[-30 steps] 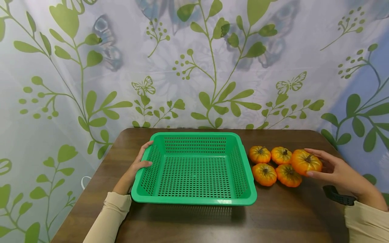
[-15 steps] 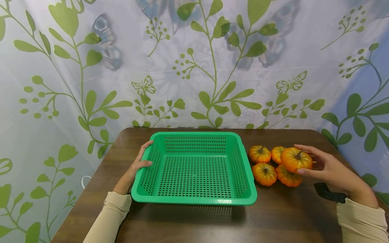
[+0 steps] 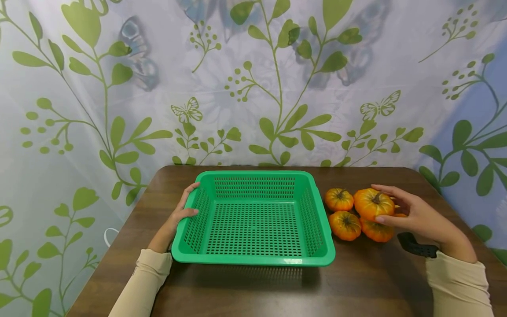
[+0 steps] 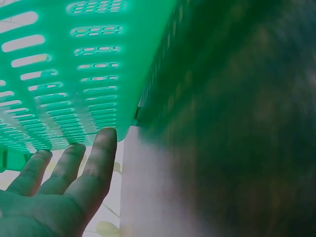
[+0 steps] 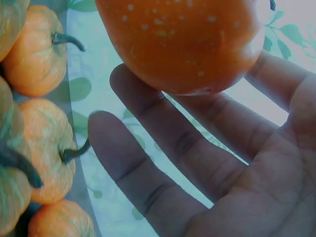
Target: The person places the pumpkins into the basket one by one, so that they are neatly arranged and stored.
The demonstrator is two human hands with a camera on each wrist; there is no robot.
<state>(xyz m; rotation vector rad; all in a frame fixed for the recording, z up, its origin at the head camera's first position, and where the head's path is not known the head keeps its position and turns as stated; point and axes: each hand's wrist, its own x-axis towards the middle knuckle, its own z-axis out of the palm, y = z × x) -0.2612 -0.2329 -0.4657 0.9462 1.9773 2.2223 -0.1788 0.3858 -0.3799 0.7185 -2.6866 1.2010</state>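
Observation:
A green plastic basket [image 3: 253, 259] with slotted sides sits on the table in the head view. My left hand [image 3: 180, 215] grips its left rim, thumb over the inner side; in the left wrist view the fingers [image 4: 98, 165] lie along the outside of the slotted wall [image 4: 98, 79]. To the right, my right hand [image 3: 412, 213] holds a small orange pumpkin [image 3: 372, 204] between thumb and fingers, above the other pumpkins. Up close, this held pumpkin [image 5: 182, 44] shows pale specks, and two fingers stretch out beneath it.
Several more small pumpkins [image 3: 345, 226] stand grouped on the brown table [image 3: 253, 293] just right of the basket, some partly covered by the held one. A patterned cloth [image 3: 253, 110] hangs behind the table's far edge.
My right hand has moved left with the pumpkin, across the other pumpkins and closer to the basket. My left hand and the basket have stayed in place.

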